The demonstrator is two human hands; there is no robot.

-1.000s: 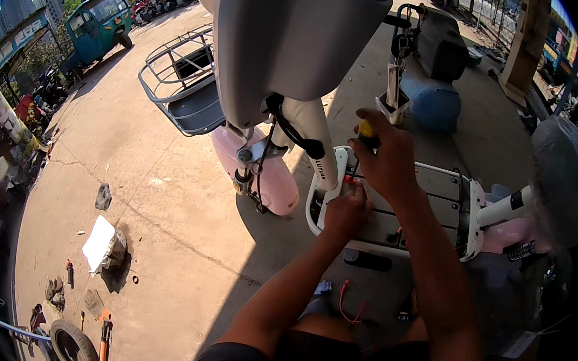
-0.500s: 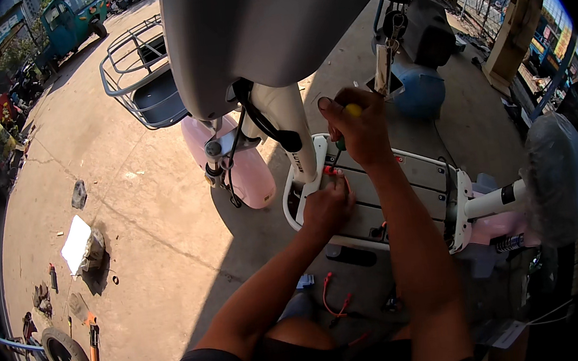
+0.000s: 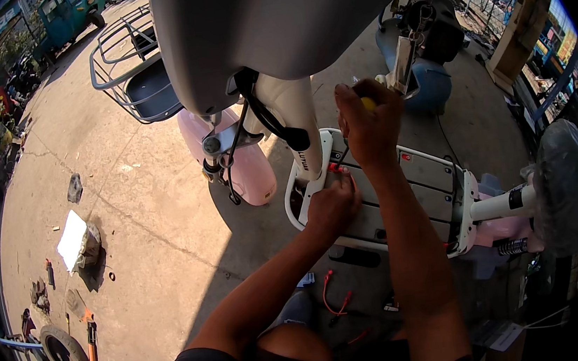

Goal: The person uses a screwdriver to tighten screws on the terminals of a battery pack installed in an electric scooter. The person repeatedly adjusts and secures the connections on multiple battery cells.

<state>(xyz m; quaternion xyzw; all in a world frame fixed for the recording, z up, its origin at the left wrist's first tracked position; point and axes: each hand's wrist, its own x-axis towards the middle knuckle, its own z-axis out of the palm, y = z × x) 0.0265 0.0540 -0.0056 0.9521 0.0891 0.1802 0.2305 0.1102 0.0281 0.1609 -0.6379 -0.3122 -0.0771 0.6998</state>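
Gripping a yellow-handled screwdriver (image 3: 368, 104) over a red connector (image 3: 336, 168) with the right hand (image 3: 373, 126); resting the left hand (image 3: 334, 206) just beside, with curled fingers (cannot tell around what).

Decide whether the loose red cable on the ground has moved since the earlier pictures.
No: the red cable keeps its curve and place near the white frame; only the view shifted.

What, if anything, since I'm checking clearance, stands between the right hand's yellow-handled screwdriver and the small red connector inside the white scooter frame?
Nothing visible: the screwdriver's thin dark shaft slants from the bare right hand toward the red connector; the bare left hand sits beside it.
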